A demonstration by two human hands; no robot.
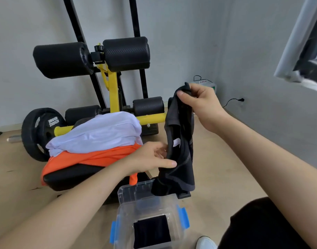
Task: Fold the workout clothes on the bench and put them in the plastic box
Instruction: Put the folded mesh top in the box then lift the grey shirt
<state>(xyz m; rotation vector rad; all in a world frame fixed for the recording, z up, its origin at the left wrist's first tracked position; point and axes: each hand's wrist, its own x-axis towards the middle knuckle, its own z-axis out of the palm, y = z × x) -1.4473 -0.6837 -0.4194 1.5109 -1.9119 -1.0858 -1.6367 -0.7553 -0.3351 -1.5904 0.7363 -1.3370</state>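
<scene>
**Black garment held up by both hands**

Head view: the right hand (199, 103) pinches the top of a black stretchy workout garment (179, 159). It hangs with its lower end over the far rim of the clear plastic box with blue latches (121, 194). The left hand (150, 159) pinches its left edge. On the black padded bench (73, 175), left, a white garment (100, 133) lies on an orange garment (93, 157).

The plastic box (125, 196) is open-topped; a folded dark cloth (151, 230) covers part of its floor. A black garment (179, 169) hangs over its far rim. A white garment (100, 133) and orange garment (93, 157) crowd the table (73, 177).
</scene>
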